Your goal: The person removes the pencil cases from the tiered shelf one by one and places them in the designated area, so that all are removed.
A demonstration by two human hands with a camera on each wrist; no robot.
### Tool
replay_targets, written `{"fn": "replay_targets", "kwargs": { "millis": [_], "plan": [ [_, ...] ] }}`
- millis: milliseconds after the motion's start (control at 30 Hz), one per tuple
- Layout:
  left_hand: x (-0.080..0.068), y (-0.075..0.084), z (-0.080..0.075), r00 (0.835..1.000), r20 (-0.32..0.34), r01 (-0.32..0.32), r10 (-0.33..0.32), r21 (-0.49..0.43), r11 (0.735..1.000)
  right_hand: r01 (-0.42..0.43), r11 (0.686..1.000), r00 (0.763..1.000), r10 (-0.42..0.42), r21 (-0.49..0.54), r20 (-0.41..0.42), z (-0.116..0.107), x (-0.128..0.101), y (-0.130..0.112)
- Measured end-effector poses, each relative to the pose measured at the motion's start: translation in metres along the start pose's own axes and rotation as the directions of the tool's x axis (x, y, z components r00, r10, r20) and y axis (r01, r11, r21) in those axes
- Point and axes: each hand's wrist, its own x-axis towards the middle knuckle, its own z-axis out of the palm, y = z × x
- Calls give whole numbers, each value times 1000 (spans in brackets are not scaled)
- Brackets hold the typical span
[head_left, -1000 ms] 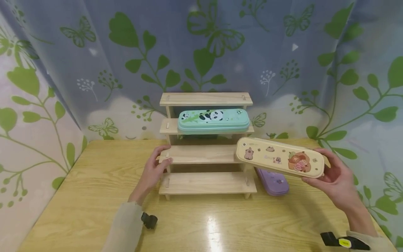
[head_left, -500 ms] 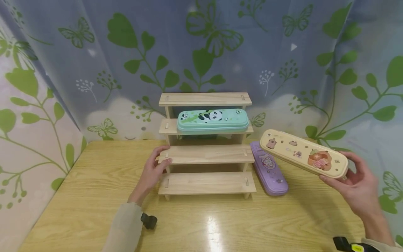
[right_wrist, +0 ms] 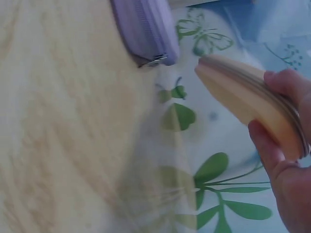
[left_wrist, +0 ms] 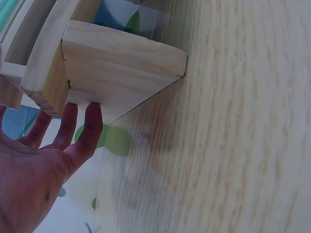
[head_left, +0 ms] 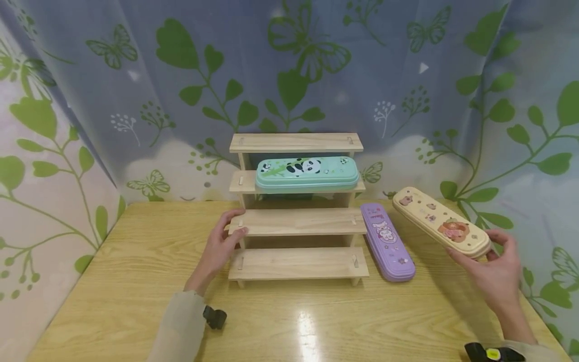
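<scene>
My two bare hands, beige sleeves (head_left: 181,327), small black wrist cameras (head_left: 214,317), yellow mark on the right one.

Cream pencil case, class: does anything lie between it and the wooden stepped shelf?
Yes. The purple pencil case lies flat on the table beside the shelf, between it and the cream pencil case that the right hand holds at its near end. The shelf's two lower steps are bare.

Bright, even light from overhead; a white glare patch sits on the table (head_left: 305,322) at six o'clock. The head view bows at its edges. The right wrist view is blurred, perhaps by motion.
</scene>
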Motion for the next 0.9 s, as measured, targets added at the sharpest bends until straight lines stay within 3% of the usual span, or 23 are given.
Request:
{"fn": "replay_targets", "kwargs": {
  "millis": [67, 133, 233, 400, 633, 900],
  "plan": [
    [0, 0, 0, 1000, -2, -9, 9, 3, 1000, -23, 983, 1000, 21, -182, -15, 1, 1, 4],
    [0, -1, 0, 1000, -1, -18, 18, 4, 1000, -30, 942, 1000, 25, -334, -19, 1, 2, 9],
    [0, -1, 1, 1000, 3, -23, 23, 4, 1000, -52, 897, 999, 50, -439, -16, 2, 2, 13],
    [1, -2, 1, 1000, 2, -17, 17, -2, 1000, -48, 854, 997, 68, -518, 20, 2, 1, 16],
    [2, -1, 1, 1000, 2, -1, 1, -22, 1000, 45, 832, 980, 70, -553, 186, -2, -5, 16],
    [1, -2, 0, 1000, -5, -1, 1, -10, 1000, 21, 787, 962, 152, -616, 227, 0, -12, 15]
  ]
}}
